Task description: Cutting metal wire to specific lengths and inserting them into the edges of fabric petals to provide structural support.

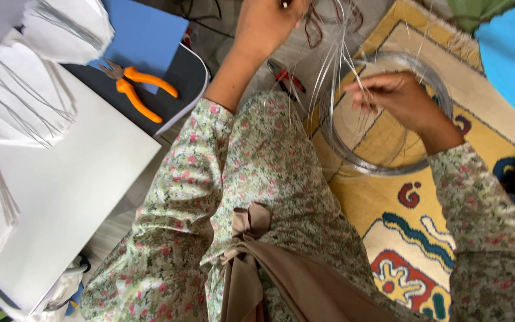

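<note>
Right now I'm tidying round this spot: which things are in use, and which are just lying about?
In use:
- thin wire strands, pinched by the left hand and right hand
- wire coil on the rug

Lying about:
- orange-handled pliers
- red-handled cutters
- white sheets with cut wires
- blue board

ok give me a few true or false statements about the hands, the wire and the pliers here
1. The right hand pinches thin wire strands above the wire coil. True.
2. The orange pliers are held in the left hand. False: they lie untouched on the dark board beside the blue sheet.
3. The wire coil lies on a patterned yellow rug. True.
4. The white table carries white pieces with cut wires on them. True.
5. Both hands rest on the white table. False: both are off it, at the wire.
</note>
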